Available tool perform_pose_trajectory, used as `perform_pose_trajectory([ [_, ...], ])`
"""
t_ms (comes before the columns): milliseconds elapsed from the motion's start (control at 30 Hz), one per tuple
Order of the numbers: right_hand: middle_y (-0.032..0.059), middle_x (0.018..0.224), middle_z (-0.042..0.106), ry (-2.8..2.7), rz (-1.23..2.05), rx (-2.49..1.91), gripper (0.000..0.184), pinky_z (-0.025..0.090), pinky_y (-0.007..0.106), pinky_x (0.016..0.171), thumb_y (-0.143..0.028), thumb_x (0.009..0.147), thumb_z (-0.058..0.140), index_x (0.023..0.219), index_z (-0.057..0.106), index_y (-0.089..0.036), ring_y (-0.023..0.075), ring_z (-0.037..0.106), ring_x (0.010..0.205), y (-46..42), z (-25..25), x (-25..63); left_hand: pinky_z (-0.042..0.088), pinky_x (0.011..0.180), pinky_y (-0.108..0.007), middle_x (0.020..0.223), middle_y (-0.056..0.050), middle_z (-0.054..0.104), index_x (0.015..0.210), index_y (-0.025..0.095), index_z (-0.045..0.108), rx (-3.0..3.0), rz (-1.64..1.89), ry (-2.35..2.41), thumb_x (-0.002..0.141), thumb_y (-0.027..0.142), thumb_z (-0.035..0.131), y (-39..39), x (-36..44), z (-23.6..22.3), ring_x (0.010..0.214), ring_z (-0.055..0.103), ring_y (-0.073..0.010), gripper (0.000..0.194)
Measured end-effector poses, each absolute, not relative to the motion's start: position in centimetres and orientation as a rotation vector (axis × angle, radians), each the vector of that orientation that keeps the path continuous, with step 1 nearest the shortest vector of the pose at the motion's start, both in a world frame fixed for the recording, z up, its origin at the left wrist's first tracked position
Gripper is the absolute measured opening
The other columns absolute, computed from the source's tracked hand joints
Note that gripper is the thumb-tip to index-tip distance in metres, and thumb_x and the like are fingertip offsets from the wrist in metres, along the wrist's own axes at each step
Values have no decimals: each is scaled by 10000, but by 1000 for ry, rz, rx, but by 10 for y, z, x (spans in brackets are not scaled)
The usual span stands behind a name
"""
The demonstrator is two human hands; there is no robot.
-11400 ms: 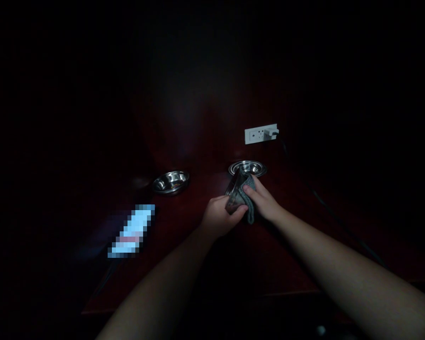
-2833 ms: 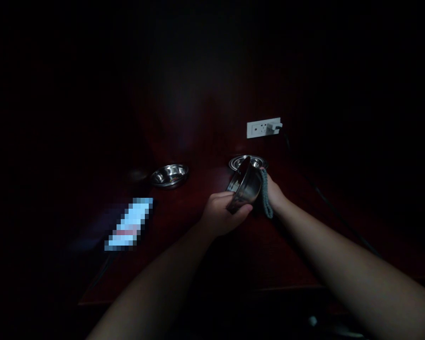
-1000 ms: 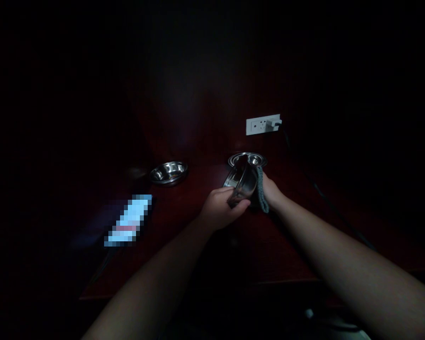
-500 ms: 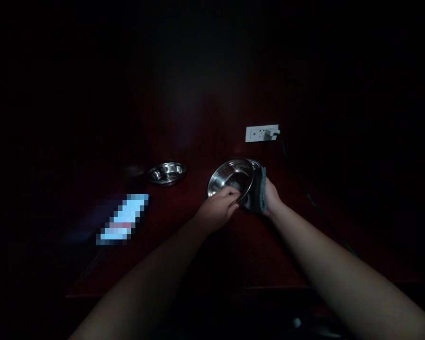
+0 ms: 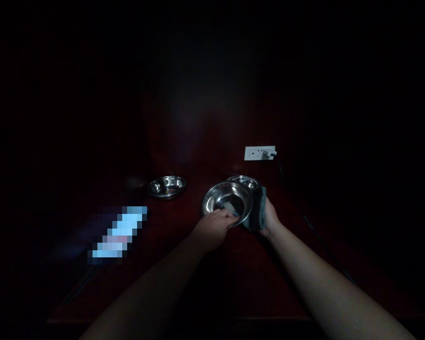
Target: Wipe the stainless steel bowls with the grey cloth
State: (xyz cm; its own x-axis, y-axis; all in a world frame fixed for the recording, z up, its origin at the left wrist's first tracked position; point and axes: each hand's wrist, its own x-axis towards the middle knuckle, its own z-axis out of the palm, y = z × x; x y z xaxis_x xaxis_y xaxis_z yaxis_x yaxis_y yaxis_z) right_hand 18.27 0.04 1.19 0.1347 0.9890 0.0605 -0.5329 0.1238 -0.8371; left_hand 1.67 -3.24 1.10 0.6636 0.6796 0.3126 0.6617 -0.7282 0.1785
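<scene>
A shiny steel bowl (image 5: 217, 193) is held tilted above the dark red table, its inside facing me. My left hand (image 5: 214, 229) is closed on its near rim, with the fingers over the edge. My right hand (image 5: 272, 217) is closed around a dark grey-green cloth (image 5: 258, 215) at the bowl's right side; most of its fingers are hidden behind the cloth. Behind the held bowl sits another steel dish (image 5: 246, 180), partly covered from view. To the left, a second steel bowl (image 5: 167, 186) stands upright with something small and yellowish inside.
A lit, pixelated screen (image 5: 122, 233) lies on the table (image 5: 163, 293) at the left, with a cable beside it. On the back wall is a white socket (image 5: 259, 153) with a plug; its dark cord (image 5: 313, 229) runs down the right side. The surroundings are very dark.
The bowl in my left hand has tipped and shifted slightly left, showing more of the dish behind it. The whole scene sits lower in view. Both hands keep their hold.
</scene>
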Motion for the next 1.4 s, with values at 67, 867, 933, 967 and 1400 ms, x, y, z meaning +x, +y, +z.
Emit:
perform_pose_trajectory([
  [67, 57, 898, 722, -709, 1403, -738, 374, 524, 377, 840, -476, 840, 435, 904, 655, -180, 208, 669, 876, -1, 12, 183, 430, 816, -284, 1097, -16, 604, 1210, 309, 545, 2847, 528, 1179, 851, 120, 409, -33, 17, 11, 923, 544, -158, 428],
  [867, -40, 685, 520, -916, 581, -1391, 312, 366, 270, 633, -424, 628, 623, 777, 439, -221, 159, 497, 654, 21, -11, 200, 307, 779, -391, 1041, -57, 629, 1129, 300, 611, 2933, 478, 1477, 904, 238, 383, -35, 34, -1, 949, 482, -221, 327],
  [933, -26, 691, 516, -948, 525, -1425, 298, 359, 274, 626, -441, 637, 603, 740, 431, -221, 164, 490, 659, 23, -12, 202, 301, 778, -393, 1032, -66, 631, 1126, 286, 616, 2926, 484, 1476, 908, 238, 371, -36, 35, -2, 942, 481, -222, 330],
  [967, -20, 686, 515, -967, 500, -1439, 291, 354, 274, 619, -446, 636, 599, 710, 431, -221, 165, 485, 659, 24, -13, 203, 299, 777, -393, 1024, -70, 632, 1119, 282, 620, 2920, 484, 1479, 908, 240, 371, -36, 36, -2, 938, 481, -223, 329],
  [1400, 16, 686, 597, -1289, 487, -1344, 232, 392, 269, 592, -427, 745, 466, 716, 505, -200, 171, 540, 627, 15, -11, 194, 287, 922, -498, 1068, -40, 635, 1078, 335, 639, 2811, 564, 1504, 858, 207, 462, -30, 29, -7, 1027, 484, -235, 310],
])
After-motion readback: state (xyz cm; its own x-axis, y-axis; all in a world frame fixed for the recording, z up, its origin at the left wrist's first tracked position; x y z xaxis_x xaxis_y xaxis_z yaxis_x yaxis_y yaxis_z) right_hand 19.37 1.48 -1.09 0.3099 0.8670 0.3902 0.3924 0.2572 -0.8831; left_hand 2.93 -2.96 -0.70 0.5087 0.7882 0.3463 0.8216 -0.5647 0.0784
